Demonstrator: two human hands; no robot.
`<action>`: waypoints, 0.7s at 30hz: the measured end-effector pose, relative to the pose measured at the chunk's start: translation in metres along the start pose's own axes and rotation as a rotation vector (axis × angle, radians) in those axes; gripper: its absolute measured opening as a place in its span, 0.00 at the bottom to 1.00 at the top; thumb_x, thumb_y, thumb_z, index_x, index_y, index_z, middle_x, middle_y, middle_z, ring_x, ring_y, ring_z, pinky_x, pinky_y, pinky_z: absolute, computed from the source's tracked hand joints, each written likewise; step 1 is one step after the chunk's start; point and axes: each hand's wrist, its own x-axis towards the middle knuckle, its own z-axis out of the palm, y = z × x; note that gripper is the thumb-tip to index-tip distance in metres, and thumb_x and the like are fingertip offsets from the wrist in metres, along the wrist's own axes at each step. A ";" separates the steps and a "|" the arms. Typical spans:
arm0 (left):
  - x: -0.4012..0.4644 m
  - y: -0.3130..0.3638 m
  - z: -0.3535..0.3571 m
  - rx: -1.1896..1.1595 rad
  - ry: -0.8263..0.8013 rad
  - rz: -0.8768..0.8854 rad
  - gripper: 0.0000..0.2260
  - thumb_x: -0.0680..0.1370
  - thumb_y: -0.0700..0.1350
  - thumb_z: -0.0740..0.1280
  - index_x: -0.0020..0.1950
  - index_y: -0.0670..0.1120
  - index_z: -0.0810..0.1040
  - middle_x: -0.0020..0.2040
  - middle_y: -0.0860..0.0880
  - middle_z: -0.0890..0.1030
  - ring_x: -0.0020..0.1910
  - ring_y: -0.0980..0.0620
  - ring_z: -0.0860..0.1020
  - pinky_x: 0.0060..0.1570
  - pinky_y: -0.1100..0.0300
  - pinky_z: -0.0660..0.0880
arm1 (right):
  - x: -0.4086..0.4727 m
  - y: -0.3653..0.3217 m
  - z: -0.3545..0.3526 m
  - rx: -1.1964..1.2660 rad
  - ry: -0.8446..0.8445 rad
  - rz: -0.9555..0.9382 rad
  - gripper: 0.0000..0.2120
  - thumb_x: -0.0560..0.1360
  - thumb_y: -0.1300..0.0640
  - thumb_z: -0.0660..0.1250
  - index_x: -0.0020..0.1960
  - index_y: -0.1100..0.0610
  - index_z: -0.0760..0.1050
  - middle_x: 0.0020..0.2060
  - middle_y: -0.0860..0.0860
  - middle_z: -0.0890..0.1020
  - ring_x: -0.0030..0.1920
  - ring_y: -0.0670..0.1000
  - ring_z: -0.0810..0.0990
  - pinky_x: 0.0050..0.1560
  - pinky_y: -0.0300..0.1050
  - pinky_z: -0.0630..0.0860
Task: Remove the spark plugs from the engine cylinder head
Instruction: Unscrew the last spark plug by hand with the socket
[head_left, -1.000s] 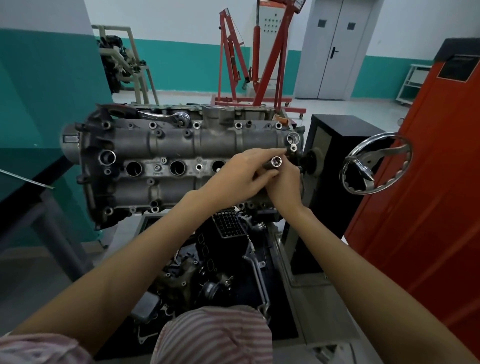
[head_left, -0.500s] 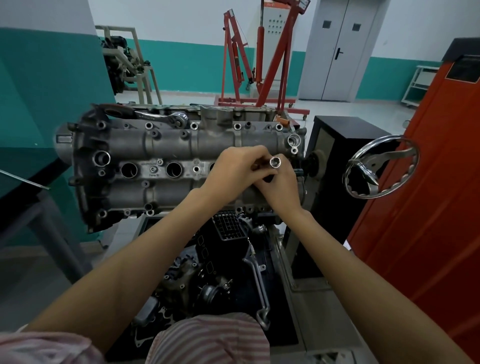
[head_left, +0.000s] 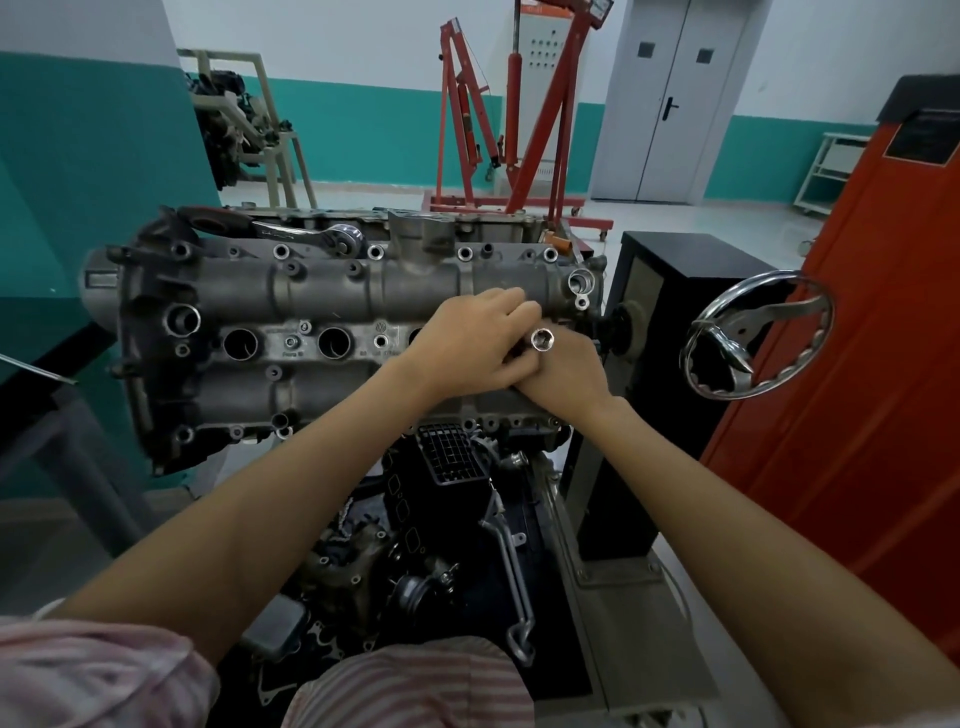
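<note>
Both hands meet at the right end of the cylinder head (head_left: 322, 291), which sits tilted on its stand. The left hand (head_left: 467, 338) and right hand (head_left: 566, 369) curl their fingers together around a socket tool (head_left: 542, 340), its open chrome end facing the camera. Two empty plug wells (head_left: 240, 344) show left of them, and a ratchet (head_left: 311, 232) lies on the head's top edge.

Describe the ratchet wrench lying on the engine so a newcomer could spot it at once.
Start at the big grey cylinder head on the stand in the middle of the view. Follow its far top edge, left of centre, to the ratchet wrench lying flat there. It is the only loose, shiny chrome tool on the casting, with a round head at its right end, unlike the dull fixed bolts nearby.
</note>
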 end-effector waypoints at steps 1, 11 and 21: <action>0.000 0.000 0.003 -0.002 0.020 -0.003 0.09 0.73 0.45 0.65 0.37 0.40 0.72 0.32 0.45 0.73 0.29 0.47 0.73 0.24 0.62 0.63 | 0.000 0.001 0.002 0.002 0.004 0.024 0.14 0.71 0.50 0.58 0.47 0.60 0.74 0.37 0.52 0.80 0.37 0.53 0.77 0.32 0.41 0.58; -0.010 0.007 0.024 -0.203 0.237 -0.213 0.15 0.73 0.50 0.62 0.31 0.45 0.63 0.27 0.52 0.63 0.25 0.53 0.62 0.24 0.61 0.60 | -0.005 -0.003 -0.001 0.035 0.047 0.023 0.09 0.71 0.56 0.62 0.42 0.60 0.78 0.34 0.55 0.81 0.36 0.55 0.77 0.31 0.42 0.60; -0.015 0.009 0.030 -0.160 0.228 -0.295 0.13 0.72 0.48 0.59 0.32 0.40 0.68 0.27 0.46 0.70 0.24 0.51 0.63 0.24 0.62 0.60 | -0.003 0.000 0.001 0.029 -0.017 0.058 0.10 0.72 0.51 0.59 0.43 0.58 0.65 0.30 0.52 0.75 0.30 0.54 0.74 0.27 0.43 0.60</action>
